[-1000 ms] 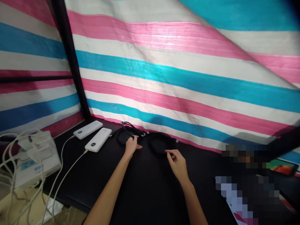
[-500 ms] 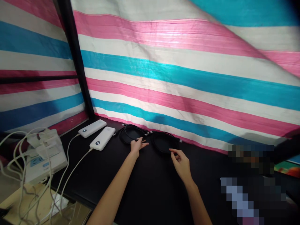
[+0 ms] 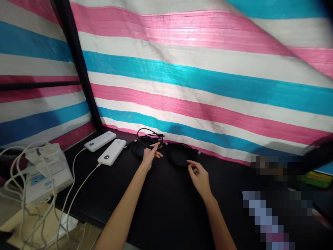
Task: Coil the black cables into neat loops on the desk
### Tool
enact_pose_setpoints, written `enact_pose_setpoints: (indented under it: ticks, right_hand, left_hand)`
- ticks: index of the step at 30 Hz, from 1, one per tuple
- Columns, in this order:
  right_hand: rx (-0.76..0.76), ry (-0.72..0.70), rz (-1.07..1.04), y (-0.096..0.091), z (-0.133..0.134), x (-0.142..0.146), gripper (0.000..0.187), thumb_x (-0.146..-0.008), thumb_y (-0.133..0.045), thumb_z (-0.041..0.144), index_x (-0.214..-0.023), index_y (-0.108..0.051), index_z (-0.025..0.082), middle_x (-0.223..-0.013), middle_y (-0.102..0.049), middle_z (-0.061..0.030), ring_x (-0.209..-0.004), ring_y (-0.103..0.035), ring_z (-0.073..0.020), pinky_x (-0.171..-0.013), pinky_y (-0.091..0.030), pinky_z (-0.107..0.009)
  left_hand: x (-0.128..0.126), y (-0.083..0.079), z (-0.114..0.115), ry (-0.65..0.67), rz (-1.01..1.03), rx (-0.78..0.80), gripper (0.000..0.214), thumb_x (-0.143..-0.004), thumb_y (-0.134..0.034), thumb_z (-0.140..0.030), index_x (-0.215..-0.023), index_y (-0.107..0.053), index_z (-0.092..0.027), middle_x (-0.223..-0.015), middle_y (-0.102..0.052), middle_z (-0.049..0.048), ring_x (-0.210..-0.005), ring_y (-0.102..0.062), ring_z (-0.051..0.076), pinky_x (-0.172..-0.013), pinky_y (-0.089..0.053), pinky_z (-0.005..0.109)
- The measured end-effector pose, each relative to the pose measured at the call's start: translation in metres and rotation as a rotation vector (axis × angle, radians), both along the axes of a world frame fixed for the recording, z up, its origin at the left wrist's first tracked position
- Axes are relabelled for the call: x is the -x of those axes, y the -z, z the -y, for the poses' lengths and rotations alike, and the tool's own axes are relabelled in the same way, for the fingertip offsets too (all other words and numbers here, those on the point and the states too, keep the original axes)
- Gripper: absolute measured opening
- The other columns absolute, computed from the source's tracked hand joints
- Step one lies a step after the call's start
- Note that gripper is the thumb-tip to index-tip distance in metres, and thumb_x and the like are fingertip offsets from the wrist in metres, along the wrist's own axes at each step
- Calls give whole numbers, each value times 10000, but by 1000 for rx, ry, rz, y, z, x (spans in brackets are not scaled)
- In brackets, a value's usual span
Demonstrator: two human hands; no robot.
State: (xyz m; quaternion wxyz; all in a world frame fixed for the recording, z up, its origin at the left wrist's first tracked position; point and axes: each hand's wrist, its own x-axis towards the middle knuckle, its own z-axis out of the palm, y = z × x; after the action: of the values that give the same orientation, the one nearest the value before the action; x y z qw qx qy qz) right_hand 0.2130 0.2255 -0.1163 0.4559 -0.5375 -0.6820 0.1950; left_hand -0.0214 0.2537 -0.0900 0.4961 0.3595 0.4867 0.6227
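My left hand (image 3: pixel 151 156) is closed on a thin black coiled cable (image 3: pixel 141 129), its loop tilted up above another black coil (image 3: pixel 133 150) lying at the back of the table. A pale plug shows at the loop's right end. My right hand (image 3: pixel 199 176) is half curled, with a small gap between thumb and forefinger and nothing visible in it. Its fingertips are close to the front edge of a second black cable coil (image 3: pixel 170 158), which lies flat; I cannot tell whether they touch.
Two white power banks (image 3: pixel 112 152) lie on the black table (image 3: pixel 161 208), white cables plugged in. A white power strip (image 3: pixel 47 177) with tangled cords stands at the left. A striped sheet (image 3: pixel 182 76) hangs behind, beside a dark post (image 3: pixel 78 62). Blurred items lie at the right.
The loop in my left hand has risen off the coil beneath and tilted up. My right hand has hardly moved; its thumb and forefinger are slightly further apart. The view has shifted slightly.
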Motion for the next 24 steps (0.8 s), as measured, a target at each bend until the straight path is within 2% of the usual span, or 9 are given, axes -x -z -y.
enact_pose_setpoints:
  ticks: [3,5,8,10,12,14,17,21,24]
  right_hand:
    - [2,-8,-10,2,-1,0,328,-822,-499,392,-1028,-647,184,-841,-607,-45,-526,-471,-102,-501,-415,-247]
    - [5,-13,-18,3,-1,-1,320,-821,-501,385,-1021,-648,184,-848,-606,-48,-525,-467,-102,-499,-413,-247]
    - [5,-18,-7,2,-1,-1,302,-824,-496,376,-1000,-654,190,-857,-610,-50,-524,-466,-104,-502,-411,-249]
    - [-1,-16,3,1,0,-2,290,-826,-492,372,-980,-660,193,-853,-617,-49,-520,-469,-104,-504,-412,-250]
    - [-4,-13,17,0,0,-2,282,-827,-488,370,-960,-665,196,-852,-623,-50,-519,-472,-104,-507,-413,-251]
    - [-4,-12,32,-2,0,-2,282,-827,-484,374,-941,-670,197,-864,-629,-55,-520,-476,-106,-510,-415,-253]
    - [-4,-9,42,-3,0,-2,290,-826,-476,383,-932,-672,197,-862,-630,-56,-520,-475,-108,-509,-413,-254]
    - [-5,-8,43,-5,1,-2,294,-820,-478,376,-957,-672,202,-809,-626,-41,-518,-475,-113,-522,-420,-258]
    - [-24,9,18,-5,2,-1,324,-805,-489,401,-977,-675,198,-785,-641,-43,-503,-483,-119,-515,-434,-263]
  left_hand:
    - [4,0,2,41,-211,-33,266,-846,-530,-208,-1051,-661,-101,-714,-719,67,-409,-589,92,-413,-425,179]
    - [6,3,3,61,-316,-31,238,-818,-563,-203,-1001,-684,-111,-454,-612,-1,-349,-547,111,-402,-399,185]
    - [6,6,5,51,-429,-30,250,-822,-555,-211,-1036,-669,-150,-340,-490,-56,-320,-508,124,-448,-409,203]
    - [4,6,7,-13,-549,-35,265,-830,-551,-231,-1076,-645,-195,-413,-536,-39,-423,-574,152,-557,-452,236]
    - [2,4,9,-94,-723,-28,270,-825,-568,-250,-1086,-632,-229,-576,-628,15,-636,-650,205,-704,-465,283]
    - [1,2,11,-139,-864,-11,270,-829,-567,-257,-1092,-623,-240,-778,-679,72,-849,-649,252,-815,-441,323]
    - [-3,-1,13,-123,-914,-62,284,-841,-541,-243,-1117,-610,-233,-976,-669,106,-1011,-593,262,-908,-407,330]
    - [-11,-6,17,-125,-899,-249,366,-839,-541,-260,-1202,-555,-225,-1109,-624,101,-1080,-545,241,-965,-381,317]
    - [-18,-10,21,-176,-783,-239,492,-806,-591,-336,-1272,-483,-220,-1032,-639,79,-940,-602,227,-860,-449,312]
